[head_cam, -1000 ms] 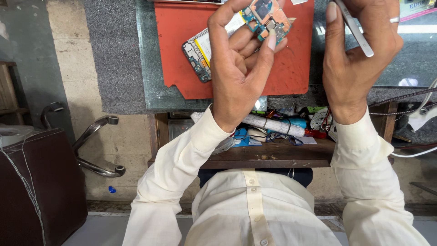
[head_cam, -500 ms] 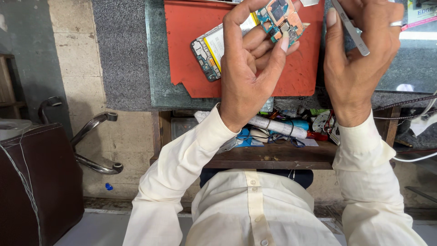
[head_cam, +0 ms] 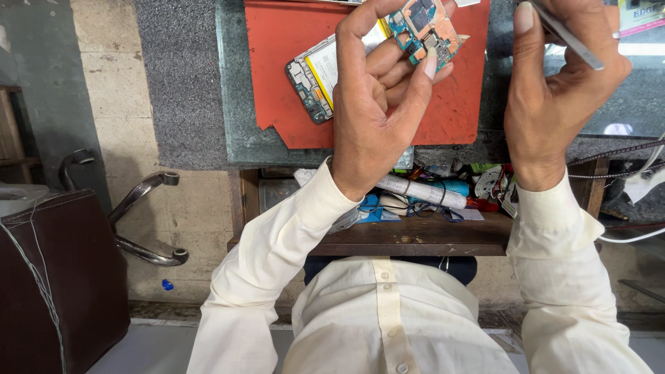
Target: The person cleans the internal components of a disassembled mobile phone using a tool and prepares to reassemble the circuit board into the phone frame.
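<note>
My left hand (head_cam: 377, 118) is raised over the bench and pinches a small blue and copper circuit board (head_cam: 424, 28) between fingers and thumb. My right hand (head_cam: 561, 90) is up beside it, closed on a pair of thin metal tweezers (head_cam: 568, 34) that slant toward the upper left. Below the left hand an opened phone body (head_cam: 315, 76) with its battery showing lies on an orange work mat (head_cam: 284, 62). Part of the phone is hidden behind my fingers.
The mat rests on a dark glass bench top (head_cam: 232, 131). An open wooden drawer (head_cam: 415, 239) under it holds tubes, cables and several small parts. A brown stool (head_cam: 55, 270) and a chrome chair arm (head_cam: 138, 228) stand at the left. White cables (head_cam: 641, 183) hang at the right.
The view has shifted a little, so both hands and the mat sit slightly more to the right. The grips on the circuit board and the tweezers are unchanged.
</note>
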